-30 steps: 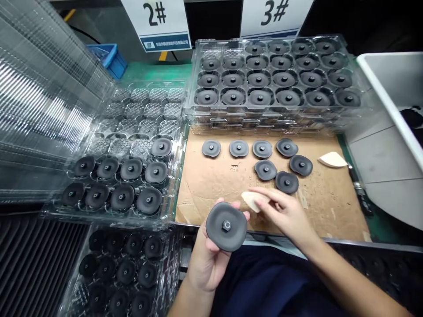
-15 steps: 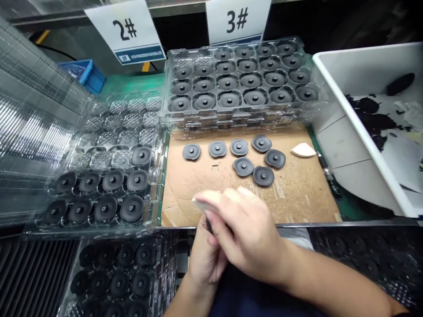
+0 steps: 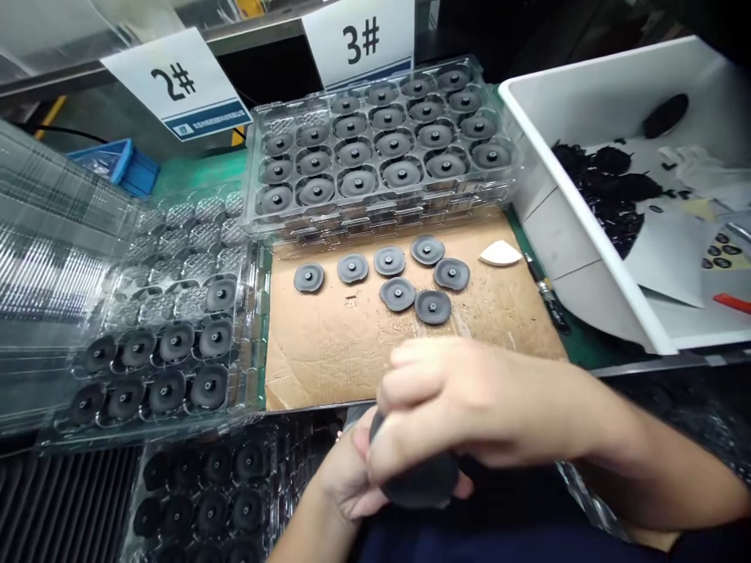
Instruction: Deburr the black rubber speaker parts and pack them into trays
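My left hand point(image 3: 346, 481) holds a dark grey rubber disc point(image 3: 419, 481) close to my body, fingers curled under it. My right hand point(image 3: 469, 403) lies over the disc with fingers bent down onto its top; whatever it pinches is hidden. Several loose grey discs point(image 3: 397, 294) with centre studs lie on a brown cardboard sheet point(image 3: 328, 344). A white wedge-shaped pad point(image 3: 499, 254) rests at the cardboard's right edge.
A clear blister tray point(image 3: 375, 152) full of discs stands behind the cardboard. Another partly filled tray point(image 3: 164, 344) sits at left, with more trays point(image 3: 205, 485) below it. A white bin point(image 3: 592, 258) with black scraps is at right. Signs 2# point(image 3: 176, 86) and 3# point(image 3: 357, 39) stand behind.
My right hand, which held a white pad beside the disc, has come over the disc and now covers it. Both hands dropped closer to me. The view shifted right.
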The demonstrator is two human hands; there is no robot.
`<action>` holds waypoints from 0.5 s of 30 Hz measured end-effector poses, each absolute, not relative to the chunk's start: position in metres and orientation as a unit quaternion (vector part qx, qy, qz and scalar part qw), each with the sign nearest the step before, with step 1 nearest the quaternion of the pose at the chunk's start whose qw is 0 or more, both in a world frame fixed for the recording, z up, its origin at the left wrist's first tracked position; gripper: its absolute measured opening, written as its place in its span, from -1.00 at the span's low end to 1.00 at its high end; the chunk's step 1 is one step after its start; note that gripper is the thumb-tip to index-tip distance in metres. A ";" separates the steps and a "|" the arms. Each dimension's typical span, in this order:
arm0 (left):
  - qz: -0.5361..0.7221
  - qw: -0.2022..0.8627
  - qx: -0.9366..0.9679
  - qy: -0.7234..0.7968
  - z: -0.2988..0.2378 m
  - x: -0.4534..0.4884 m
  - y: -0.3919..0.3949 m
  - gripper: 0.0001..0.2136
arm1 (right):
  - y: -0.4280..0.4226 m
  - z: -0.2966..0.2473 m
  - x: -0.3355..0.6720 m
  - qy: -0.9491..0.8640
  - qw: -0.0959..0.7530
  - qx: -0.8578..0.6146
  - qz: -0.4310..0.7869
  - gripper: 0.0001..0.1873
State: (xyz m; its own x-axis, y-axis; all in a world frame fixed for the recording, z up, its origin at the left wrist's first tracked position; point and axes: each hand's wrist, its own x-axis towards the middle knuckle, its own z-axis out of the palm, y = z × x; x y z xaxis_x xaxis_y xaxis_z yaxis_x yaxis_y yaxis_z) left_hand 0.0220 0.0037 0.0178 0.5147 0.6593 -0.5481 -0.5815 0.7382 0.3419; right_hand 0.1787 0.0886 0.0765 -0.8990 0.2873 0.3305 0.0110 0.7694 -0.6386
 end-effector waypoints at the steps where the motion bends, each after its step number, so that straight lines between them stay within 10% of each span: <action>1: 0.337 0.887 0.048 0.311 0.017 0.021 0.004 -0.52 | 0.093 0.072 0.183 -0.921 0.211 -0.122 0.303 -0.79; 10: 0.324 0.922 -0.030 0.211 0.014 0.022 0.010 -0.52 | 0.032 -0.045 0.212 -0.747 0.217 -0.455 0.433 -0.74; 15: 0.319 0.923 -0.009 0.215 0.010 0.025 0.013 -0.43 | 0.037 -0.020 0.214 -0.715 0.287 -0.503 0.393 -0.77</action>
